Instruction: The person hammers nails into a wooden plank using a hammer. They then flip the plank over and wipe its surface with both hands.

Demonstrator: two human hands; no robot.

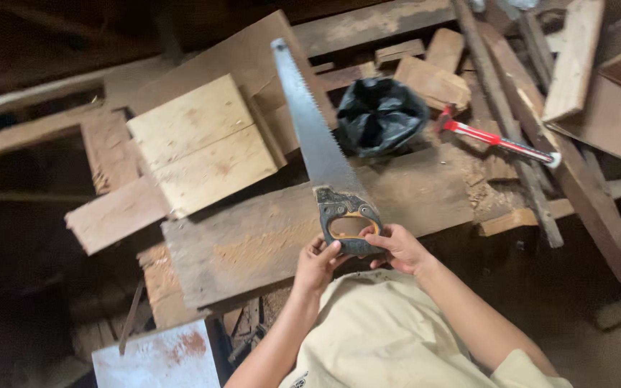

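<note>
Over a cluttered heap of rough timber planks [411, 197], your left hand [315, 264] and right hand [399, 248] both clasp the black-and-orange handle of the long steel handsaw [323, 154] lying blade-away on the wide board, crumpled black plastic bag [381, 115] and red-handled hammer [497, 140] beyond.

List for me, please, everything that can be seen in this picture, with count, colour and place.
handsaw: one, grey blade, black and orange handle, centre, blade pointing away
wide plank: one, brown with sawdust, under the saw handle
pale boards: two, light yellow, side by side, left of the blade
plastic bag: one, black, crumpled, right of the blade
hammer: one, red and white handle, right
scrap timber: many pieces, brown, top and right
left hand: on the saw handle
right hand: on the saw handle
</note>
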